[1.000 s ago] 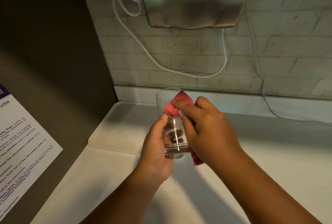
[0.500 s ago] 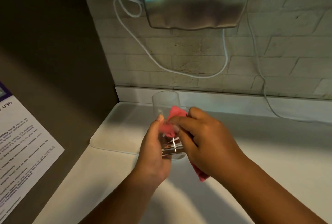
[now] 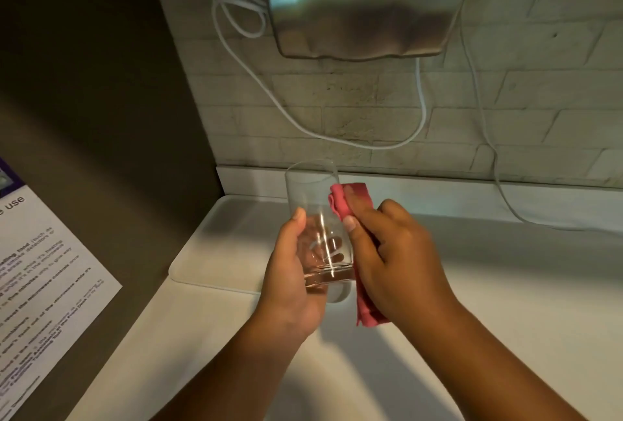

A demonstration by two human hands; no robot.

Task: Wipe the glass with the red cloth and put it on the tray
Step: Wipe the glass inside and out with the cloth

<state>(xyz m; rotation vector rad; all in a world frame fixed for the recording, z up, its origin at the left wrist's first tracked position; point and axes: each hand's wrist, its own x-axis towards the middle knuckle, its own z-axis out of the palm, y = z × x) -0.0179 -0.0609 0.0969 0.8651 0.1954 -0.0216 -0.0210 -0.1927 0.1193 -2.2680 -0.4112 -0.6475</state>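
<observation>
A clear drinking glass (image 3: 312, 198) is held upright above the white counter. My left hand (image 3: 291, 272) grips its lower half, thumb on the near side and fingers showing through the glass. My right hand (image 3: 394, 252) holds the red cloth (image 3: 347, 201) and presses it against the right outer side of the glass. A tail of the cloth hangs below my right palm. The white tray (image 3: 215, 242) lies on the counter just behind and left of my hands.
A steel appliance (image 3: 367, 2) hangs on the brick wall above, with white cables (image 3: 418, 110) looping down to the counter. A dark wall with a printed notice (image 3: 43, 279) borders the left. The white counter (image 3: 522, 285) stretches to the right.
The red cloth was inside the mouth of the glass; it has come out and now sits on the outer right side. The glass stands more upright.
</observation>
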